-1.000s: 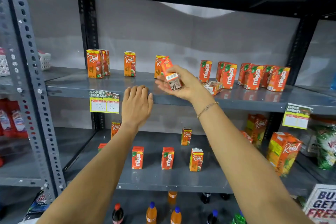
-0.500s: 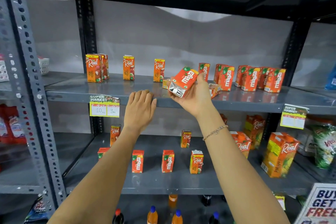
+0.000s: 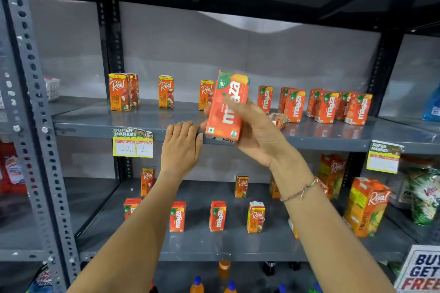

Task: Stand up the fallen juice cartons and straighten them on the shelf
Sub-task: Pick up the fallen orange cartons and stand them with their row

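My right hand (image 3: 257, 135) grips a red Maaza juice carton (image 3: 227, 104), nearly upright and tilted slightly right, just in front of the upper grey shelf (image 3: 95, 121). My left hand (image 3: 182, 147) rests with fingers curled over that shelf's front edge, holding nothing. One small carton (image 3: 278, 119) lies fallen on the shelf right of my right hand. Upright Real cartons (image 3: 120, 91) stand at the left, and a cluster of upright Maaza cartons (image 3: 329, 107) stands at the right.
The lower shelf (image 3: 195, 242) carries scattered small cartons and large Real boxes (image 3: 367, 207) at the right. Price tags (image 3: 132, 141) hang on the upper shelf edge. A perforated steel post (image 3: 35, 126) stands at the left. Bottles stand at the bottom.
My right hand has turned the Maaza carton from lying tilted sideways to nearly upright and raised it. The left hand stayed on the shelf edge.
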Tool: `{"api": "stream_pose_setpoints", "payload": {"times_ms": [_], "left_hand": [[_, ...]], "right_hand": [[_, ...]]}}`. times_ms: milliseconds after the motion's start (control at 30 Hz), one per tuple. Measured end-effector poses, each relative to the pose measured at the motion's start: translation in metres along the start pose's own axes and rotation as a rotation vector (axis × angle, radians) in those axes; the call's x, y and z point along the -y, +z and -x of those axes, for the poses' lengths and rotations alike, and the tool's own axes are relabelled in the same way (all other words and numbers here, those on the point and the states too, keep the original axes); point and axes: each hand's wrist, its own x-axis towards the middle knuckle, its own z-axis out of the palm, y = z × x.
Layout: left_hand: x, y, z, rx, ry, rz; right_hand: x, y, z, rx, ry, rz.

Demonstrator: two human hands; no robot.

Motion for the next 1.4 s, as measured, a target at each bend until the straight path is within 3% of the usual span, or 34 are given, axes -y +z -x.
{"api": "stream_pose_setpoints", "payload": {"times_ms": [133,300,433,533,767,1067,1200,1333,1400], "left_hand": [[0.003,0.003,-0.001,0.011,0.012,0.007],[0.004,0.008,0.000,0.009,0.011,-0.001],[0.005,0.011,0.000,0.006,0.010,0.000],[0.006,0.012,-0.001,-0.024,0.018,0.014],[0.009,0.017,-0.002,-0.083,0.049,0.008],[0.008,0.021,-0.002,-0.133,0.076,-0.022],[0.008,0.019,-0.001,-0.105,0.069,-0.018],[0.005,0.018,0.000,-0.086,0.044,-0.011],[-0.001,0.013,-0.002,-0.071,-0.029,0.001]], "right_hand": [[0.001,-0.033,-0.027,-0.099,0.054,0.024],[0.022,-0.099,-0.086,-0.413,-0.021,0.038],[0.038,-0.142,-0.118,-0.689,-0.057,0.445],[0.034,-0.167,-0.137,-0.797,0.017,0.758],[0.022,-0.189,-0.150,-0.714,0.253,1.213],[0.028,-0.195,-0.143,-0.669,0.373,1.066],[0.037,-0.177,-0.121,-0.816,0.148,1.135],[0.010,-0.159,-0.059,-0.979,-0.488,1.225],[-0.017,-0.165,-0.033,-1.068,-0.668,1.310]]}}
